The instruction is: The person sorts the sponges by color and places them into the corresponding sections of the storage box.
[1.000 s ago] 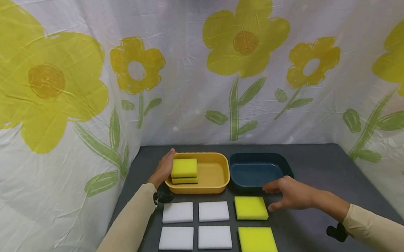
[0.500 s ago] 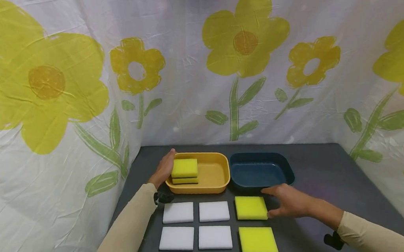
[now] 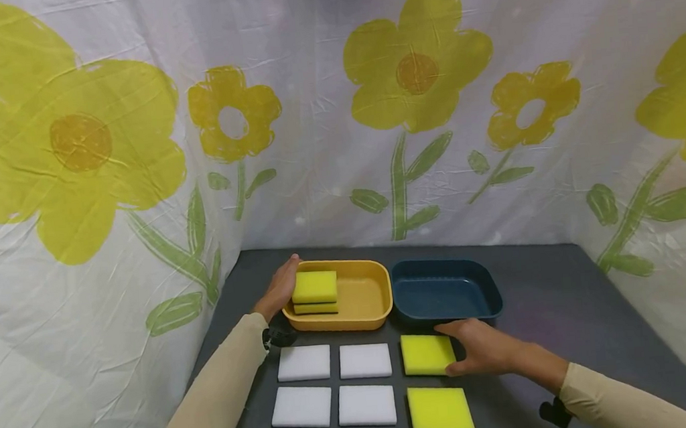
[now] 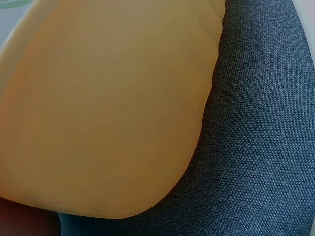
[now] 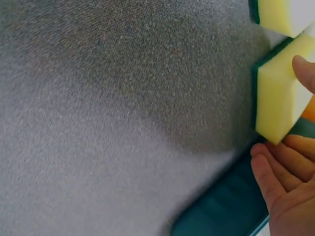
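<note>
In the head view my left hand (image 3: pixel 280 289) rests against the left end of a yellow tray (image 3: pixel 366 323), fingers extended along its rim; the tray's wall (image 4: pixel 113 118) fills most of the left wrist view. Two stacked yellow sponges (image 3: pixel 314 287) lie inside it. My right hand (image 3: pixel 483 347) reaches around the right side of a yellow sponge (image 3: pixel 425 354), thumb by the near corner and fingers by the far edge. The right wrist view shows this sponge (image 5: pixel 278 93) with a dark green scouring underside, the thumb overlapping it and the fingertips close to its end.
A dark blue tray (image 3: pixel 448 316) stands right of the yellow one. Another yellow sponge (image 3: pixel 440 412) lies nearer on the dark grey table (image 3: pixel 543 292). Several white rectangular pads, such as this white pad (image 3: pixel 367 405), lie left of the sponges. A flower-printed curtain (image 3: pixel 317 196) surrounds the table.
My right hand has moved left and lower, from above the sponge's right side to around its edges. The left hand and both trays have stayed in place.
</note>
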Available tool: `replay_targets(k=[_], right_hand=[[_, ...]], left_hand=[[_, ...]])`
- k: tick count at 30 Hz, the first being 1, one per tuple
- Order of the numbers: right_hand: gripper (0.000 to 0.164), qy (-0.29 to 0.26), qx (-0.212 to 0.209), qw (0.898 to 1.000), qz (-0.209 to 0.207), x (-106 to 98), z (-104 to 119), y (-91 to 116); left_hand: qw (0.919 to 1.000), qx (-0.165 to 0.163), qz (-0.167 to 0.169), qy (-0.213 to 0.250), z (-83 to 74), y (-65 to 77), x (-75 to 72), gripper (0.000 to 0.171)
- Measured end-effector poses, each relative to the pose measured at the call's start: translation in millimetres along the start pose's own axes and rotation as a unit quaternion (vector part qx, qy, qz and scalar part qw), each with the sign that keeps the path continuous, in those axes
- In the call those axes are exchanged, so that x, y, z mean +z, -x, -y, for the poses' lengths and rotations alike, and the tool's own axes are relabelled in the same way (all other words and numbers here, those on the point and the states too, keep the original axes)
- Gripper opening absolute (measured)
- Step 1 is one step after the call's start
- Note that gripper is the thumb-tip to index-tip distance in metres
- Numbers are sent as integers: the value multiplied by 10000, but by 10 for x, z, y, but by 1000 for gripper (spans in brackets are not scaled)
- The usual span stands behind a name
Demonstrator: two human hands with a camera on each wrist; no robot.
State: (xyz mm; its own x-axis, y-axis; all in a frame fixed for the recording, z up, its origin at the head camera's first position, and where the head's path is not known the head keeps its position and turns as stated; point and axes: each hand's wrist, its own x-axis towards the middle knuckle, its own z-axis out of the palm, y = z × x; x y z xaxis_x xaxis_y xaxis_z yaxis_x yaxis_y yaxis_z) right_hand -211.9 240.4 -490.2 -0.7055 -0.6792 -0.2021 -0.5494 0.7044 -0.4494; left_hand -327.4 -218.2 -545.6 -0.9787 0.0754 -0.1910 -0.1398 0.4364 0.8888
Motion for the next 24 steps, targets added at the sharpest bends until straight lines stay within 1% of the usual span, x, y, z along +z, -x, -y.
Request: replay_targets(k=[7, 12, 15, 18, 24], right_hand=[[80, 232, -146, 9996, -55, 75, 18, -63], [76, 223, -174, 9995, -165, 46, 45, -48], [74, 233, -159, 9993, -225, -5, 52, -22], [74, 262, -175, 9993, -196, -88, 59, 6], [73, 217, -291, 9991, -218, -339, 94, 40]], left_hand=[[10000, -21, -43, 18, -2, -5, 2, 83], [10000, -22, -38, 48, -2, -30, -8, 85], [10000, -29, -24, 62, 3, -36, -13, 86], [10000, -19, -15, 51, 6, -28, -14, 85], [10000, 23, -49, 50, 13, -9, -6, 85]])
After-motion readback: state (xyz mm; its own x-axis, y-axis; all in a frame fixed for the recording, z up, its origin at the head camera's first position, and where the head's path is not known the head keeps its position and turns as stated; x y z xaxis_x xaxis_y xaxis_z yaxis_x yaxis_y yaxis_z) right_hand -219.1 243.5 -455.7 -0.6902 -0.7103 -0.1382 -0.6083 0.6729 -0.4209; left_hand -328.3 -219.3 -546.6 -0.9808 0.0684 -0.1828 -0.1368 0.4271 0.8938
